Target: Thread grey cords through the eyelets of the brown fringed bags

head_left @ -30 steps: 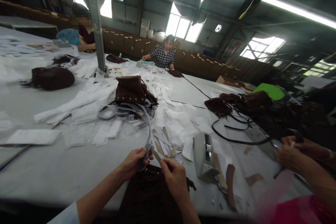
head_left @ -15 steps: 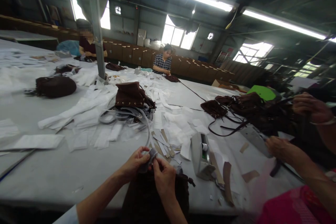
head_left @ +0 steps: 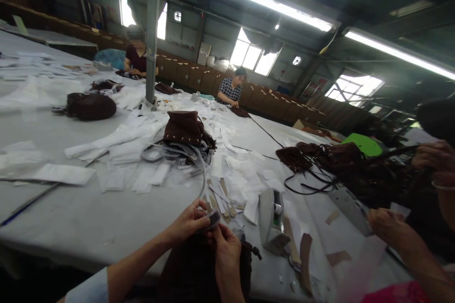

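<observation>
Grey strap (head_left: 213, 217) at both hands, above dark brown bag (head_left: 192, 272)

Left hand (head_left: 190, 222): thumb and fingers closed on the strap, which looks wrapped in clear film. Right hand (head_left: 227, 248): fingers curled in, tips at the strap's lower edge; can't tell if they pinch it. Strap sits at the near edge of the worktop (head_left: 124, 220), directly over the dark brown bag, which is partly covered by the right hand and forearm.

Beyond the hands: loose tan and white strips (head_left: 222, 196), then a brown bag with eyelets (head_left: 181, 127) standing on a tangle of grey straps (head_left: 185, 151). Tape dispenser (head_left: 270, 222) stands to the right of the right hand, apart from it. Brown curved strip (head_left: 305, 262) lies just beside the dispenser. Co-worker's hand (head_left: 386, 225) further right, well apart.
</observation>
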